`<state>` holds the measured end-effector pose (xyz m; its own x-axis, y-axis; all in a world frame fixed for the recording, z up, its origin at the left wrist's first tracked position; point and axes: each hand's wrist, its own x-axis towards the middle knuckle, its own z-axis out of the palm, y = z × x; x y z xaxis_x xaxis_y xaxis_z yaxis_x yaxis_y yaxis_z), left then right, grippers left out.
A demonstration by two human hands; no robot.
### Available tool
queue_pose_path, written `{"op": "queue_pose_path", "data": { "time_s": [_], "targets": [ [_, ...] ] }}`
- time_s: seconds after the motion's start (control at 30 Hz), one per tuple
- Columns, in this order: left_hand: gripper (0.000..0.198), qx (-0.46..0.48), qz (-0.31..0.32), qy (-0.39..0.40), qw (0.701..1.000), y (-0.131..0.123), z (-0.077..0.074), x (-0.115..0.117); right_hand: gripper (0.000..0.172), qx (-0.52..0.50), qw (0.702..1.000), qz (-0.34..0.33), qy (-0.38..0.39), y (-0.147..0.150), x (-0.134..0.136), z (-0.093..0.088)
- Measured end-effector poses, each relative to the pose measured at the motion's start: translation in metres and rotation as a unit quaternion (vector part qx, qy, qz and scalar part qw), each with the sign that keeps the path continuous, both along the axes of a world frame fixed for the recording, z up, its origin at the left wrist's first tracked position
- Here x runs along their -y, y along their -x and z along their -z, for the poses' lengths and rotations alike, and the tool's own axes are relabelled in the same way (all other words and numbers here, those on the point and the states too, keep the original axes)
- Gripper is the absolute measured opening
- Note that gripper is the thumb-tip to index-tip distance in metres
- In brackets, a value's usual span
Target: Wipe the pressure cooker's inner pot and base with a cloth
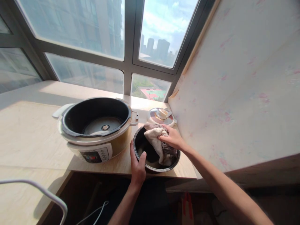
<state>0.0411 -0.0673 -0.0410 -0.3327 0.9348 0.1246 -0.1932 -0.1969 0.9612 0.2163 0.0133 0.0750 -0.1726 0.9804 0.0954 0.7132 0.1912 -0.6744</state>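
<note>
A dark round inner pot (146,147) stands at the front edge of the wooden ledge. My left hand (137,165) grips its near left rim, thumb over the inside and fingers along the outer wall. My right hand (172,137) is closed on a crumpled cloth (156,137), pale on one side and brownish patterned on the other. The cloth hangs over the far right rim and down into the pot. To the left sits the open pressure cooker body (119,142), its black interior showing a round heating plate (105,127) at the bottom.
Behind the pot lies the cooker lid (161,115), near the flowered wall (234,93). Windows (82,75) line the ledge's back. A white cable (47,189) curves across the lower left. The wooden ledge (30,131) drops off at its front edge.
</note>
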Motion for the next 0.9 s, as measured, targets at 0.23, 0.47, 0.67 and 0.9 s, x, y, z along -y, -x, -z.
{"op": "queue_pose_path", "data": {
  "time_s": [0.23,0.47,0.67,0.9],
  "targets": [
    [0.074,0.0,0.008,-0.008,1.0,-0.001,0.006,0.002,0.044,0.293,0.939,-0.085,0.156,0.039,-0.02,0.038],
    [0.071,0.003,-0.016,-0.016,1.0,-0.006,0.004,0.003,0.08,0.392,0.89,-0.078,0.219,0.062,-0.023,0.039],
    [0.066,-0.004,-0.029,-0.021,0.999,-0.007,0.001,0.004,0.072,0.419,0.868,-0.202,0.174,0.076,-0.012,0.039],
    [0.065,-0.027,-0.021,-0.025,0.999,-0.005,0.007,0.003,0.045,0.451,0.801,-0.378,0.109,0.078,0.013,0.038]
  ]
}}
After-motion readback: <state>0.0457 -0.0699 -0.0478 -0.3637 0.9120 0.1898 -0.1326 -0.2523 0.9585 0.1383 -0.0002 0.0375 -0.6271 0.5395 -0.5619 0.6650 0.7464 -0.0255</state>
